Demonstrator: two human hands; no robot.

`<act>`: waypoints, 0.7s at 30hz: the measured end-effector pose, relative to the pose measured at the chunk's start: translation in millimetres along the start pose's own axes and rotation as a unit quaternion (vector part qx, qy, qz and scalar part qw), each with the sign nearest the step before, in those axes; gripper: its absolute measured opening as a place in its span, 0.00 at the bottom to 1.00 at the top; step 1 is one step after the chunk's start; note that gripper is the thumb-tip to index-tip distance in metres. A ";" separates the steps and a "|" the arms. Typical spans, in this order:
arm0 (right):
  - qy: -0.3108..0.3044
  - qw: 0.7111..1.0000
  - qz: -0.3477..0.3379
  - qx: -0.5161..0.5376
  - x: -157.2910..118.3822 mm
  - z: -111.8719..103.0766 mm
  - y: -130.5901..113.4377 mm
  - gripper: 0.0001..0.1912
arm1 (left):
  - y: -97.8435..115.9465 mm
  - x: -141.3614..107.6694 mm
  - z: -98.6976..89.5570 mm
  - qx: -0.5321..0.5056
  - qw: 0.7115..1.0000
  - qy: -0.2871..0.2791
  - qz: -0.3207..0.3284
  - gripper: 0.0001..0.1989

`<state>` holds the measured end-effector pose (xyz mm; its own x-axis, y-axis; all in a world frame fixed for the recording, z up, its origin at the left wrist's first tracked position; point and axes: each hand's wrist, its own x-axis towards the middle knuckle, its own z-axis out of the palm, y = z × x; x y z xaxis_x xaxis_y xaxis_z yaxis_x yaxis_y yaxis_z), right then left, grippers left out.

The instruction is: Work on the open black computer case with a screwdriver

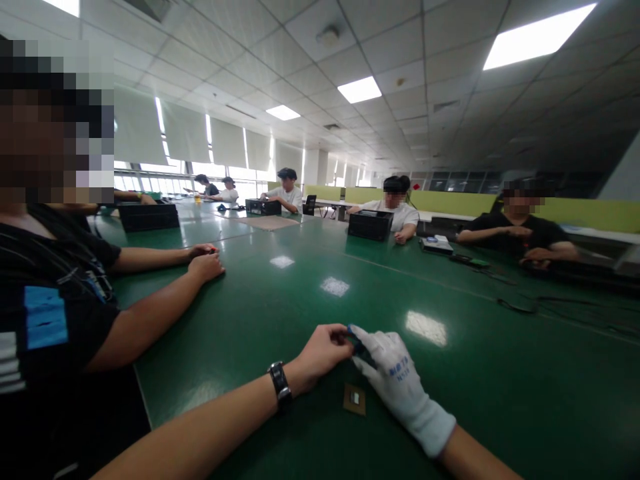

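Though mostly hidden, a small blue part [356,339] is pinched between both hands [350,363] above a chip [355,399].

A long green table [280,307] with a glossy top is seen. A small square chip [355,399] lies flat near its front edge. Farther back, black boxes [371,225] and dark cables [520,307] are set on it.
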<state>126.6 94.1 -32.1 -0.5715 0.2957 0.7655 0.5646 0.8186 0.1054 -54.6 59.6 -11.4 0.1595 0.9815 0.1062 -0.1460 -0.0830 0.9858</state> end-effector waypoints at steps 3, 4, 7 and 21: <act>0.005 0.996 0.073 0.060 -4.9 3.2 6.6 0.24 | -0.4 1.5 -1.2 -0.041 0.999 -0.001 -0.030 0.16; 0.003 0.993 0.089 0.079 -5.9 3.9 8.0 0.23 | -1.1 2.3 -1.4 -0.056 0.998 -0.004 -0.037 0.16; 0.004 0.987 0.102 0.122 -6.6 3.7 9.4 0.22 | -3.7 4.2 -1.0 -0.101 0.993 -0.013 -0.051 0.19; 0.036 0.984 0.107 0.137 -1.6 -3.5 4.8 0.17 | -4.9 1.2 -1.9 -0.179 0.981 -0.010 -0.073 0.16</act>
<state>132.3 95.9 -30.6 -0.4073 0.4476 0.7961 0.4791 0.8468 -0.2309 -55.6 61.5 -16.3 0.2226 0.9745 -0.0271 -0.4536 0.1281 0.8820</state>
